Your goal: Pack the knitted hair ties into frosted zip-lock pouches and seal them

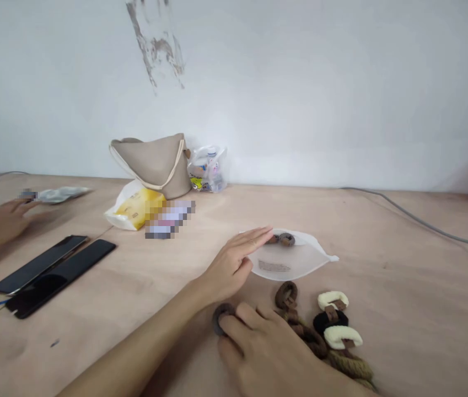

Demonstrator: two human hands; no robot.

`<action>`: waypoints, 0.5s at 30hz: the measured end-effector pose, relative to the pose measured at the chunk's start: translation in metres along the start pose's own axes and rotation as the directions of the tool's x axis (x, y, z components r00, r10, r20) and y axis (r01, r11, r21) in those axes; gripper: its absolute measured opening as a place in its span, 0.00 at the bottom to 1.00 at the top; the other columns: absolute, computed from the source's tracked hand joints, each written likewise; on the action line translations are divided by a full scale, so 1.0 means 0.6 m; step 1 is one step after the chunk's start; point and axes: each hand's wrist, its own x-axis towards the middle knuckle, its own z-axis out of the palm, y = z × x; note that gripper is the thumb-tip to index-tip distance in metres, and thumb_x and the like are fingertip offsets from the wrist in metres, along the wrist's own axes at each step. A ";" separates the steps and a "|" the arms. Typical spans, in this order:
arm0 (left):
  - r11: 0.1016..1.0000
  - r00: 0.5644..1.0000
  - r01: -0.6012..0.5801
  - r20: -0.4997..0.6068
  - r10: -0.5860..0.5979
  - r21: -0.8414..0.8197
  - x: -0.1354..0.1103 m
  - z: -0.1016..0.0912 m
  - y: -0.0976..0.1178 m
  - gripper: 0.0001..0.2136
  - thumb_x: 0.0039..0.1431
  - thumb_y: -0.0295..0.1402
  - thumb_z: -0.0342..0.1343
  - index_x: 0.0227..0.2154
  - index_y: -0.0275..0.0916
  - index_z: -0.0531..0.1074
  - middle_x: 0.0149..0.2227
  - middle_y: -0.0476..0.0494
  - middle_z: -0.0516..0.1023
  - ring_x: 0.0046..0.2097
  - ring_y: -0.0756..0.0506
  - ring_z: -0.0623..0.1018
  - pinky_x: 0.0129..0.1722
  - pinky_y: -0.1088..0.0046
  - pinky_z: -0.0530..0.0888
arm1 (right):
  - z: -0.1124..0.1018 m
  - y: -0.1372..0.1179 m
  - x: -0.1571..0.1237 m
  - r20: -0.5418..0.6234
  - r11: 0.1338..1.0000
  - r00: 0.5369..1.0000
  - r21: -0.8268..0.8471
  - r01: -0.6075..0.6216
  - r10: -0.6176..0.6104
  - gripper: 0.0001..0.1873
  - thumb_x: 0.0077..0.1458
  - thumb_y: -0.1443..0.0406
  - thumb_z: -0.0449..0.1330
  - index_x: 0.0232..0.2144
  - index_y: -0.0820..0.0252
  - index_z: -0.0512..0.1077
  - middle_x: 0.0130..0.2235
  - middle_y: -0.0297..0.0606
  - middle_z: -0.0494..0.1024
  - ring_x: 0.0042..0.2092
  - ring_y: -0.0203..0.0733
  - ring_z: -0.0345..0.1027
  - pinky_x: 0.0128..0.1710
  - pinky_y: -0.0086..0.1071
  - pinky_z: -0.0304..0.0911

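Head view looks forward, down, close over plywood table at left hand, right hand.

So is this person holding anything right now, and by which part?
The right hand seems to pinch a brown fabric hair tie by its near edge, though fingers partly hide it. The left hand only rests against the frosted pouch.

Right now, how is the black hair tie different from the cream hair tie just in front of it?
The black hair tie is dark, while the cream hair tie is pale. The cream hair tie lies nearer the camera than the black hair tie. It also overlaps the black hair tie's lower edge, so the black one is partly hidden. Both are thick rings with a brown tab, and both lie on the wooden table.
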 end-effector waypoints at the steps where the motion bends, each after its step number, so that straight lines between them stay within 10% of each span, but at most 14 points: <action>1: 1.000 1.000 -0.005 0.003 0.005 -0.007 0.000 -0.002 -0.003 0.33 0.49 0.16 0.40 0.59 0.44 0.58 0.62 0.49 0.61 0.62 0.46 0.61 0.62 0.63 0.58 | -0.011 0.005 -0.004 -0.076 0.999 0.997 -0.050 0.013 -0.017 0.04 0.54 0.66 0.56 0.29 0.61 0.71 0.38 0.37 0.77 0.32 0.39 0.63 0.28 0.34 0.58; 6: 1.000 1.000 0.001 0.013 -0.001 -0.013 -0.003 -0.007 -0.007 0.34 0.48 0.16 0.41 0.59 0.45 0.58 0.62 0.50 0.59 0.63 0.45 0.59 0.62 0.61 0.57 | -0.073 0.064 -0.046 -0.024 0.950 0.984 -0.256 -0.178 0.178 0.12 0.50 0.72 0.53 0.36 0.61 0.73 0.49 0.45 0.74 0.39 0.49 0.66 0.34 0.41 0.62; 15: 0.999 0.999 0.037 0.027 -0.037 0.027 -0.003 -0.008 -0.005 0.36 0.46 0.15 0.41 0.59 0.46 0.57 0.62 0.53 0.59 0.64 0.45 0.56 0.63 0.60 0.55 | -0.129 0.126 -0.175 0.026 0.951 0.955 -0.103 -0.291 0.295 0.18 0.57 0.67 0.50 0.51 0.54 0.65 0.49 0.38 0.74 0.47 0.45 0.69 0.40 0.36 0.68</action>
